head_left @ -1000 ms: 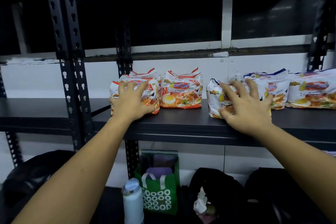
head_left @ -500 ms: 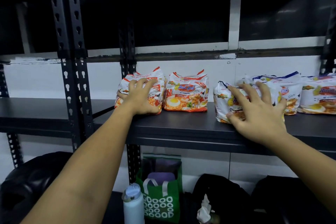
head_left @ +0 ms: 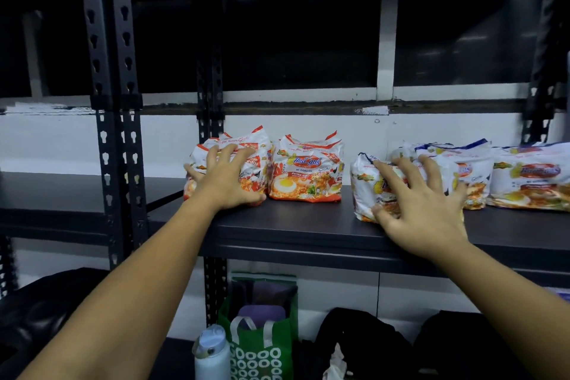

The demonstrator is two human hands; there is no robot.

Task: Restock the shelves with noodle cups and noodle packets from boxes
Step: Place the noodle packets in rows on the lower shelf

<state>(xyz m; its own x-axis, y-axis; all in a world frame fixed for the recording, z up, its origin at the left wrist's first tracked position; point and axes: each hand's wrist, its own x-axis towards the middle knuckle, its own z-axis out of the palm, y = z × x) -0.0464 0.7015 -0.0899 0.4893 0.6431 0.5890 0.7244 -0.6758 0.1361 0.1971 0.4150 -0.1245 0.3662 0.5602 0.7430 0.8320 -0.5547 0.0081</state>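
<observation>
Several multi-packs of noodle packets stand in a row on the black shelf (head_left: 308, 225). My left hand (head_left: 228, 182) presses with spread fingers on the front of the leftmost orange pack (head_left: 256, 151), which stands close beside a second orange pack (head_left: 305, 176). My right hand (head_left: 422, 203) lies with spread fingers over a white pack (head_left: 365, 182) nearer the shelf's front edge. Behind and right of it are two more white and blue packs (head_left: 472, 170) (head_left: 530, 182). No box or noodle cup is in view.
Black perforated uprights (head_left: 114, 133) stand left of the packs, with another shelf beyond them. Under the shelf on the floor are a green tote bag (head_left: 262, 348), a white bottle (head_left: 211, 352) and dark bags (head_left: 354, 342). A white wall is behind the shelf.
My left hand has pushed the leftmost orange pack back and rightward, up against its neighbour. My right hand stays on the white pack. The view has shifted slightly.
</observation>
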